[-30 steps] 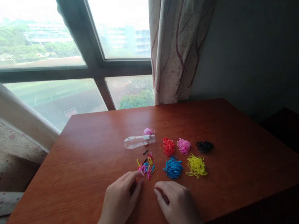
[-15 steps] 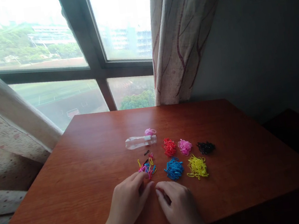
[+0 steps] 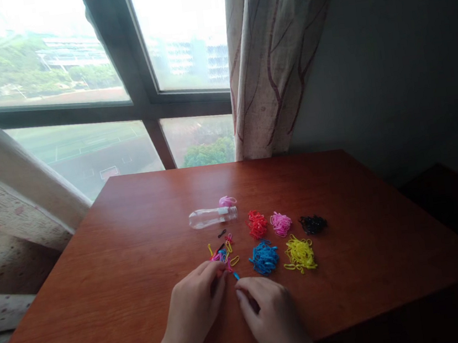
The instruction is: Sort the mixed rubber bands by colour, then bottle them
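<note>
My left hand (image 3: 196, 309) lies on the wooden table (image 3: 120, 274), its fingers bent together, tips touching the near edge of a small mixed pile of coloured rubber bands (image 3: 223, 252). What its fingers pinch is hidden. My right hand (image 3: 269, 314) is curled beside it, thumb and forefinger closed on a blue rubber band (image 3: 236, 276) that sticks out just past the fingertips. Sorted heaps lie to the right: blue (image 3: 264, 258), yellow (image 3: 300, 254), red (image 3: 257, 224), pink (image 3: 281, 223) and black (image 3: 313, 223).
A clear plastic bottle (image 3: 212, 217) lies on its side behind the mixed pile, its pink cap (image 3: 227, 200) next to the neck. A window and curtains stand behind the table. A dark wall is at the right.
My left hand has slid right, closer to my right hand. A blue band has come out of the mixed pile toward my right fingertips. The sorted heaps have not moved.
</note>
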